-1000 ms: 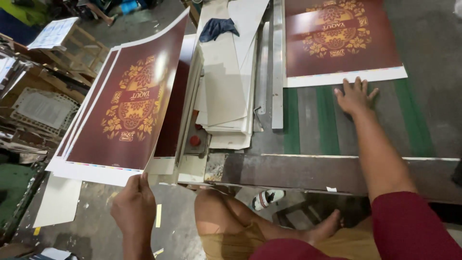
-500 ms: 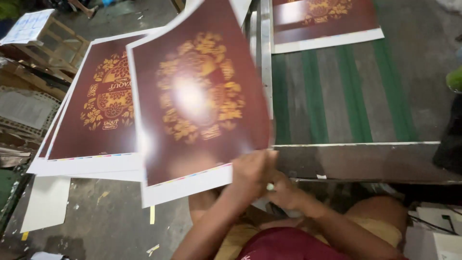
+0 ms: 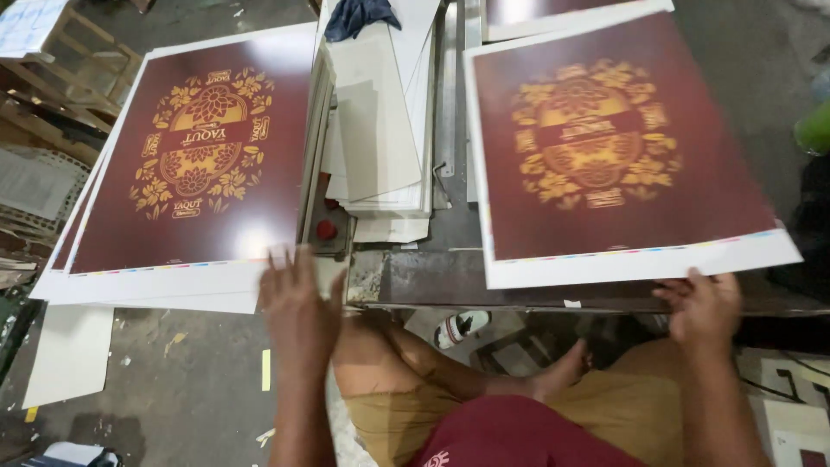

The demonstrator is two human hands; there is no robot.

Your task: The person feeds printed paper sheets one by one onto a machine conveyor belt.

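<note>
The right hand (image 3: 705, 304) holds a big dark red sheet (image 3: 618, 147) with a gold flower pattern. The fingers pinch the white bottom edge, near its right corner. The sheet lies out over the metal table (image 3: 432, 275), and its bottom edge hangs a little past the front of the table. Another sheet of the same kind (image 3: 553, 13) peeks out from under its top edge.

The left hand (image 3: 298, 303) is open with the fingers spread. It holds nothing. It floats just by the bottom right corner of the stack of red sheets (image 3: 186, 164) on the left. This stack has white edges, and the sheets under the top one stick out a little at the left and bottom.

Between the two red sheets sits a pile of plain white boards (image 3: 380, 130) with a dark blue cloth (image 3: 359, 13) on top. A small red knob (image 3: 325, 230) is just below the pile.

There is open floor (image 3: 173, 380) below the left stack. A white board (image 3: 69, 350) lies there.
</note>
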